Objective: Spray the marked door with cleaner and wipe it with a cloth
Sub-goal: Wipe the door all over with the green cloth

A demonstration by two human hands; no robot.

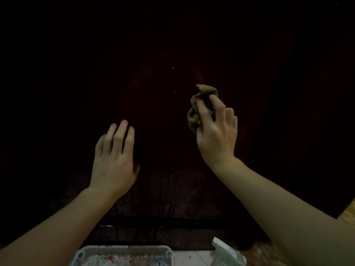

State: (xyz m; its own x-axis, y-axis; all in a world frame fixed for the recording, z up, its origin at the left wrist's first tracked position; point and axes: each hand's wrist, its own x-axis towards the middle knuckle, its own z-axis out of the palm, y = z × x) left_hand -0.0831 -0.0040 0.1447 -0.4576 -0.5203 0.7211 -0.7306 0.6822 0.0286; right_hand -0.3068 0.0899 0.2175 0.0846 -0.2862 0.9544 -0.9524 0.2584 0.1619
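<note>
The right hand (215, 129) gripped the bunched cloth (199, 108), the door (172, 54) just beyond it. The left hand (113, 160) lay spread, nearer the wet lower panel.

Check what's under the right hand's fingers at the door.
A crumpled green cloth, gripped by the right hand in front of the dark door. The door patch behind the cloth is covered, so contact and any marks there can't be seen.
</note>
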